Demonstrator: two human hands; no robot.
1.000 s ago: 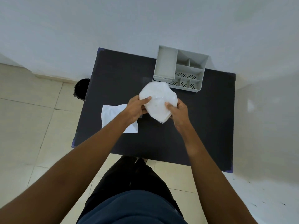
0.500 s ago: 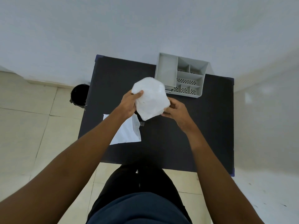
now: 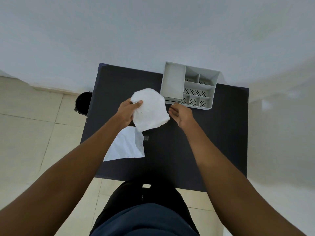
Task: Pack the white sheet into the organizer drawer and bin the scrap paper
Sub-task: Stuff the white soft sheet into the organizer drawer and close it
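Note:
My left hand (image 3: 127, 113) grips a folded white sheet (image 3: 150, 111) by its left edge and holds it up above the black table (image 3: 213, 133). My right hand (image 3: 181, 114) hangs just right of the sheet, fingers apart, holding nothing, its fingertips close to the front of the grey organizer (image 3: 189, 85). The organizer stands at the table's far edge, with a narrow drawer front low on its left side. A flat piece of white paper (image 3: 127, 146) lies on the table under my left forearm, partly hidden by it.
A black bin (image 3: 83, 103) stands on the tiled floor just left of the table's far left corner. A white wall rises behind the table. My legs are against the table's near edge.
My right hand has let go of the folded sheet and moved right, toward the organizer's front. My left hand alone now holds the sheet, shifted slightly left. The camera has tilted.

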